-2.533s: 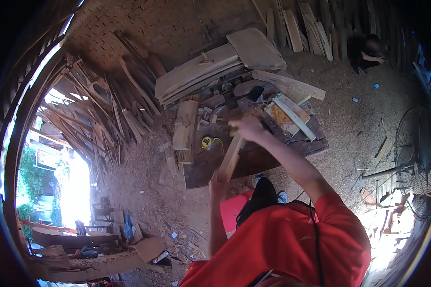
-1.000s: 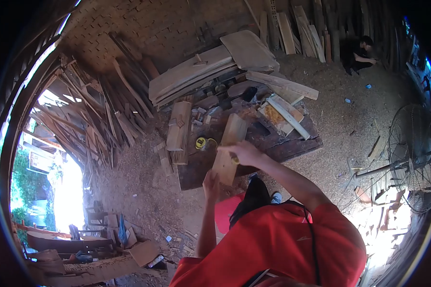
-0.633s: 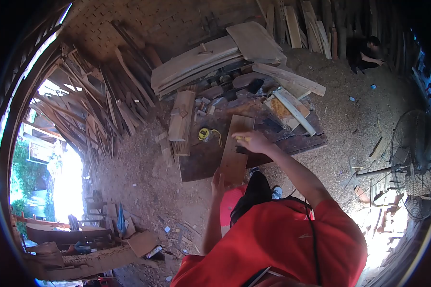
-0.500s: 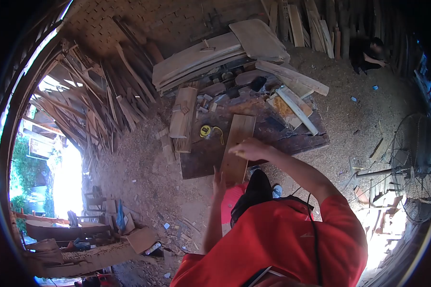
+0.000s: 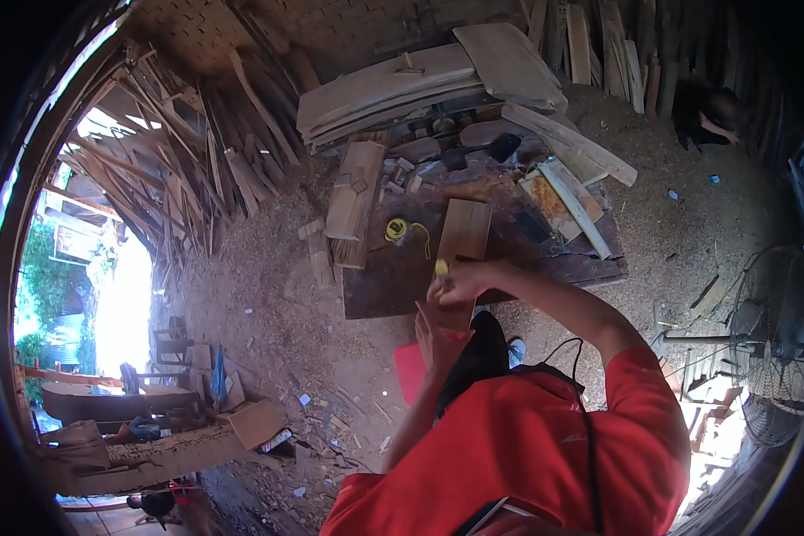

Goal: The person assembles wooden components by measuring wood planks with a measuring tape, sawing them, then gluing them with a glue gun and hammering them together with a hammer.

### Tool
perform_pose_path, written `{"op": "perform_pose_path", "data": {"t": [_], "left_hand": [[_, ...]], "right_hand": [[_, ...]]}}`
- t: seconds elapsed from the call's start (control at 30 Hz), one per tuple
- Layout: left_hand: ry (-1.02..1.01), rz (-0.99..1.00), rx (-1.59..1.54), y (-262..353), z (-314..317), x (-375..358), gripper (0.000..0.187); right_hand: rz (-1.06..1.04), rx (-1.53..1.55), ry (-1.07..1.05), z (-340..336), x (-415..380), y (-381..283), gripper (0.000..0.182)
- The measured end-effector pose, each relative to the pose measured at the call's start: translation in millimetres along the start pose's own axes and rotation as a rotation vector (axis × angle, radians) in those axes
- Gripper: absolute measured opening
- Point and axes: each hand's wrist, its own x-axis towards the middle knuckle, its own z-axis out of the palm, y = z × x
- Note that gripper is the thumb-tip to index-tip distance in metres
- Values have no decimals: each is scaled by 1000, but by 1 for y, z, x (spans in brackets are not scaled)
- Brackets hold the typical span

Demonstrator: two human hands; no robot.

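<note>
On the low dark worktable lies a flat wooden board, its near end beneath my hands. My right hand is closed on a small yellow-ended tool over the board. Just below and left of it, at the board's near end, my left hand has its fingers spread and holds nothing that I can see. A yellow tape measure sits left of the board, with its yellow strip curling out.
Stacked planks lie at the table's left, with larger boards behind. Loose planks cover the right side. A person crouches at the far right. A caged fan stands at the right edge.
My right hand has turned, and the yellow end now shows above it. My left hand has moved right and its fingers have spread. The whole view has shifted slightly.
</note>
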Motion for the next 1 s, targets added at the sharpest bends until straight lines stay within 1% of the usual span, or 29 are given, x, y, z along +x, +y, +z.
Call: {"op": "perform_pose_path", "data": {"t": [0.03, 0.07, 0.13, 0.17, 0.27, 0.3, 0.33, 0.37, 0.4, 0.47, 0.57, 0.6, 0.67, 0.77, 0.8, 0.87, 0.97, 1.0], "left_hand": [[12, -16, 7, -2, 3, -2, 145], [24, -31, 14, -4, 5, -4, 144], [37, -46, 27, -5, 8, -1, 144], [29, -51, 36, -6, 9, -2, 143], [14, -60, 49, -3, 4, 1, 143], [10, -62, 51, -1, 1, 2, 143], [-3, -67, 86, 0, -1, 3, 143], [-16, -72, 122, 0, -5, 4, 143], [-28, -76, 159, 0, -8, 5, 143], [-26, -29, 170, -3, -13, 11, 142], [-68, -5, 201, -11, -18, 15, 140], [-91, -6, 213, -14, -19, 16, 138], [-109, 8, 155, -27, -20, 19, 139], [-132, 57, 98, -40, -28, 31, 139], [-135, 73, 83, -42, -30, 32, 140], [-136, 83, 102, -50, -28, 36, 139], [-150, 90, 128, -51, -32, 46, 139], [-160, 90, 137, -49, -35, 47, 139]], "right_hand": [[10, 22, -11, -12, 6, 9, 38], [113, 28, 94, -19, 7, 17, 37], [315, 27, 304, -46, 3, 3, 36], [246, -182, 398, -42, 0, -5, 30], [37, -321, 167, -6, -2, -19, 30], [51, -269, 68, -10, -5, -35, 29], [11, -215, 167, -9, -1, -11, 29], [-28, -159, 266, -9, 7, 34, 29], [-68, -103, 366, -18, 10, 66, 29], [299, -68, 446, -84, -7, 49, 28], [357, -355, 645, -85, -4, 34, 27], [346, -390, 521, -74, -5, 15, 29], [220, -604, 140, -33, 5, 19, 32], [-25, -151, 215, -40, -1, 33, 33], [133, -38, 243, -54, -2, 46, 32], [370, -258, 382, -97, -13, 35, 35], [476, -423, 448, -80, -16, 22, 41], [406, -475, 364, -65, -17, 16, 42]]}}
